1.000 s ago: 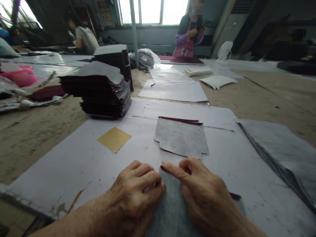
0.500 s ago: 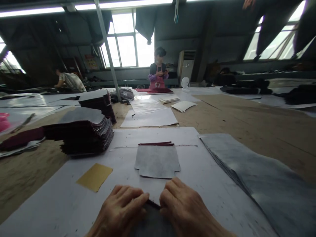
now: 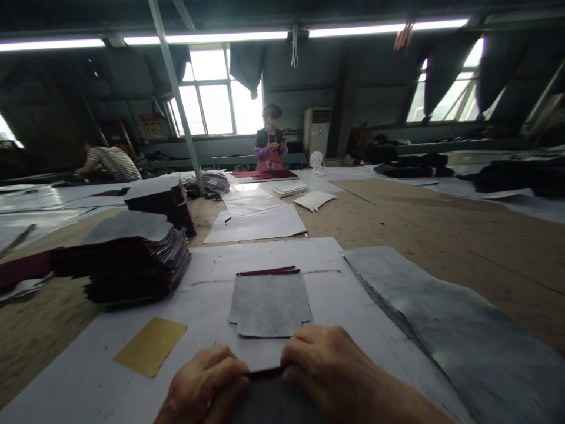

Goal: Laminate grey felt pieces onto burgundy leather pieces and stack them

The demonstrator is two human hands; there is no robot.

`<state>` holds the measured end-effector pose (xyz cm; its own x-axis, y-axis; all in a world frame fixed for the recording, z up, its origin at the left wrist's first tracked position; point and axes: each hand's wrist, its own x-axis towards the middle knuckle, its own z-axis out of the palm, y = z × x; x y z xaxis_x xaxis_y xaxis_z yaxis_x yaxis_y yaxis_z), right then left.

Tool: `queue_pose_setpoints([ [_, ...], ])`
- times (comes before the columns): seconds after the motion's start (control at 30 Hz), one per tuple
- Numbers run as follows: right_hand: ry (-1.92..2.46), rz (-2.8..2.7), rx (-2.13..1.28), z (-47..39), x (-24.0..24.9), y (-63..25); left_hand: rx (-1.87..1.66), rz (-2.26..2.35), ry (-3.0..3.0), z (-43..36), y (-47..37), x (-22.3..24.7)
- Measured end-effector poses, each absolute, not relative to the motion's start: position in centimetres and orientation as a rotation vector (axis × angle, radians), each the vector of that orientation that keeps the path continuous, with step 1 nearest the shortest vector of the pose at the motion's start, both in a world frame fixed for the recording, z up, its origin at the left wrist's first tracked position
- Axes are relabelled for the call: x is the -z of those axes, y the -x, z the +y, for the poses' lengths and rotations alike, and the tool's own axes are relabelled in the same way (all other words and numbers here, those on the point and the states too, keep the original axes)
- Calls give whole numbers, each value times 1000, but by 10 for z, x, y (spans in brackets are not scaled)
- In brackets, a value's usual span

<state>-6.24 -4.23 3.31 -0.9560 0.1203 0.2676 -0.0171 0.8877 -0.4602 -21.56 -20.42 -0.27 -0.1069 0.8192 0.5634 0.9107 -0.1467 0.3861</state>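
At the bottom of the head view, my left hand [image 3: 205, 380] and my right hand [image 3: 329, 368] both pinch the far edge of a grey-backed fabric piece [image 3: 271, 400]. A dark maroon strip of that edge shows between my fingers, and the near part runs out of the frame. Just beyond lies a flat grey fabric piece [image 3: 270, 303] with notched near corners and a folded maroon far edge. Both rest on a large white sheet [image 3: 212, 318]. To the left of it, nearer my left hand, is a yellowish square card [image 3: 150, 346].
Tall stacks of maroon, grey-backed pieces [image 3: 136, 259] stand at left. Long grey sheets [image 3: 432, 294] lie layered at right. Farther off are white papers [image 3: 256, 224], a small white fan [image 3: 316, 162], a metal pole [image 3: 179, 100] and a person in a pink apron [image 3: 270, 150]. Another person in stripes [image 3: 112, 162] bends at far left.
The view has tilted up and turned slightly right. My hands keep gripping the fabric edge, which now lies more level between them, with more of the maroon strip showing.
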Motion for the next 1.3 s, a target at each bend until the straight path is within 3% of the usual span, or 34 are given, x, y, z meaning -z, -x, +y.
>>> queue_pose_setpoints([
  [0.17, 575, -2637, -1229, -8, -42, 79, 1183, -2439, 1834, -185, 248, -33],
  [0.3, 775, -2617, -1097, 23, -38, 109, 1164, -2734, 1753, -141, 279, -49],
  [0.5, 850, -2667, -593, 48, -31, 138, 1089, -2668, 1718, -95, 306, -24],
  [0.67, 831, -2720, -455, 52, -20, 145, 1087, -2578, 1672, -91, 304, -3],
  [1.13, 714, -2600, -1039, 63, -21, 141, 1155, -2325, 1997, -95, 322, -11],
  [1.3, 781, -2512, -990, 66, -29, 149, 1121, -2449, 1932, -96, 326, -21],
])
